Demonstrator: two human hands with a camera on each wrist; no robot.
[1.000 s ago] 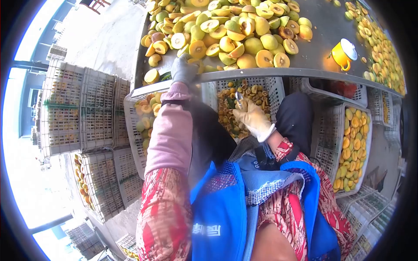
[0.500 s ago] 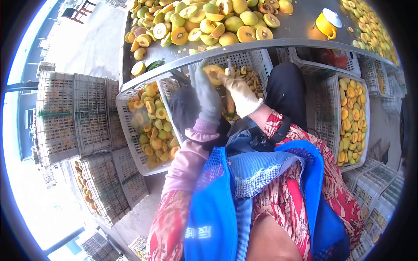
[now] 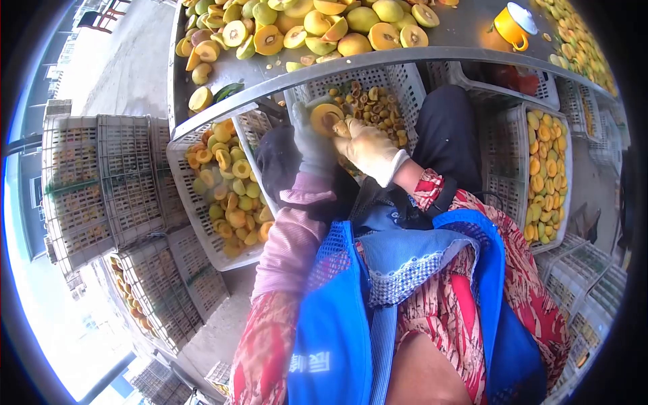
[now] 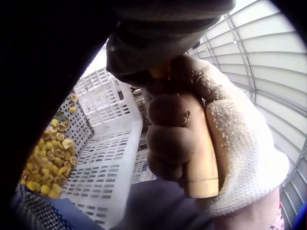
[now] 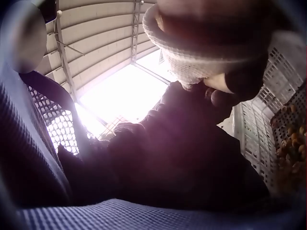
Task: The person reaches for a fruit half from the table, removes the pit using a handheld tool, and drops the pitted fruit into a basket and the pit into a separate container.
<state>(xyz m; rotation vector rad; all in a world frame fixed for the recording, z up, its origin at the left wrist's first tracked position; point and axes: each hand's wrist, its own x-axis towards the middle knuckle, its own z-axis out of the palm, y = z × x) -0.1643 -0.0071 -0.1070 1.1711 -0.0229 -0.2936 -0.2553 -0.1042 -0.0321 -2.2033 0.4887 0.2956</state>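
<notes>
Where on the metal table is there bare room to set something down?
Bare metal between the fruit pile and the yellow mug; smaller patch between pile and leaf, with crumbs. Crowded: under the pile and at picture right, where more fruit lies.

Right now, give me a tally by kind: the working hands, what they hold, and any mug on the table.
Hands: 2, the left hand and the right hand
Cut fruit in the left hand: 1
Wooden handle in the right hand: 1
Yellow mug: 1
Total: 5
</notes>
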